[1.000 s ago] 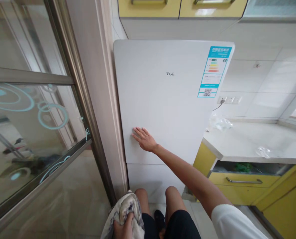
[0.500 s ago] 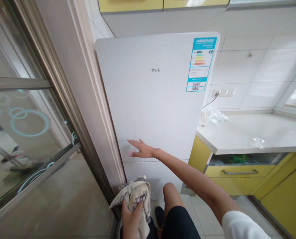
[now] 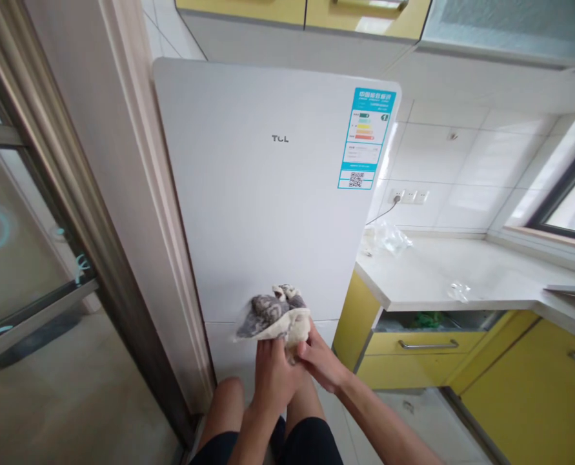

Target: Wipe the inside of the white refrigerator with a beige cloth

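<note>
A bunched cream and grey patterned cloth (image 3: 287, 320) is held in front of my knees, before the lower part of a white refrigerator (image 3: 268, 213). My left hand (image 3: 273, 374) grips the cloth from below, its fingers partly tucked under the folds. On the cloth's right side, my right hand (image 3: 321, 355) is closed around its edge, thumb toward the left hand. The refrigerator's doors are closed, with a seam just behind the cloth. A blue and white energy label (image 3: 367, 139) is stuck at its upper right.
A door frame and glass sliding door (image 3: 30, 258) stand close on the left. To the right, a white counter (image 3: 427, 271) bears crumpled clear plastic (image 3: 393, 239) above yellow drawers (image 3: 408, 365). Yellow wall cabinets (image 3: 248, 11) hang overhead. A plug sits in the wall socket (image 3: 408, 196).
My right hand has left the refrigerator door and come down to the cloth, taking hold of it. My left hand has raised the cloth. The view has turned slightly right.
</note>
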A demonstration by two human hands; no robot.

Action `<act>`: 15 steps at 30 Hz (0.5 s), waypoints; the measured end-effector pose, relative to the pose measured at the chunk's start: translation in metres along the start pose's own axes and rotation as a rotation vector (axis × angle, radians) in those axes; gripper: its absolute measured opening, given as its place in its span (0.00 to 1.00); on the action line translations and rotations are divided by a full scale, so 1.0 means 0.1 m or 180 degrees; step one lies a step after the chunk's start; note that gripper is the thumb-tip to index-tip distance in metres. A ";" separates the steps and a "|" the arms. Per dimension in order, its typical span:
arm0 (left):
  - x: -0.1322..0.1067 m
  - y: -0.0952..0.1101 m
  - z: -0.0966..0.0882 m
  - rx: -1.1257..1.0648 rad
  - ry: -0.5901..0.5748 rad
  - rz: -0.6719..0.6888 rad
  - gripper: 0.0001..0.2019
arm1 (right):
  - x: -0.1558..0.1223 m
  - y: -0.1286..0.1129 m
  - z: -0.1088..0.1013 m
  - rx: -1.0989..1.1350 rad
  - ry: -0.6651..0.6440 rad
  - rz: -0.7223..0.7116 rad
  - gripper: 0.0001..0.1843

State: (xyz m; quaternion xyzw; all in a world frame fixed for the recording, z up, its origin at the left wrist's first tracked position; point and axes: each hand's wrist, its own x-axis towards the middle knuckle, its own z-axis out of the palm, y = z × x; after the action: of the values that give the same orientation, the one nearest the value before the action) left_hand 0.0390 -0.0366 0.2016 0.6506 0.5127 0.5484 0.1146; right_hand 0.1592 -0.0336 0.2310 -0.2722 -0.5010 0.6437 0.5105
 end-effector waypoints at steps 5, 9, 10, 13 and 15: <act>0.00 0.27 0.07 0.0295 -0.1234 0.0385 0.33 | 0.02 -0.04 -0.19 0.0577 0.1162 0.0067 0.36; -0.09 0.23 0.12 0.0117 -0.1470 -0.0077 0.29 | 0.04 0.02 -0.45 0.0712 0.1546 0.0062 0.30; -0.12 0.20 0.14 0.0019 -0.1401 -0.0122 0.29 | 0.04 0.02 -0.52 0.0704 0.1636 0.0046 0.30; -0.22 0.11 0.18 -0.0333 -0.1057 -0.0134 0.31 | 0.05 -0.06 -0.77 0.0627 0.1941 -0.0087 0.29; -0.30 0.00 0.20 -0.0480 -0.0917 -0.0234 0.31 | 0.06 -0.21 -0.99 0.0526 0.2217 -0.0302 0.30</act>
State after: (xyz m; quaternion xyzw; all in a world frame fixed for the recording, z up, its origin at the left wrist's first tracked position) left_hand 0.0591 -0.0520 0.1765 0.6929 0.4718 0.4818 0.2553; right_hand 0.2505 0.0076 0.2166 -0.4094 -0.2553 0.5263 0.7001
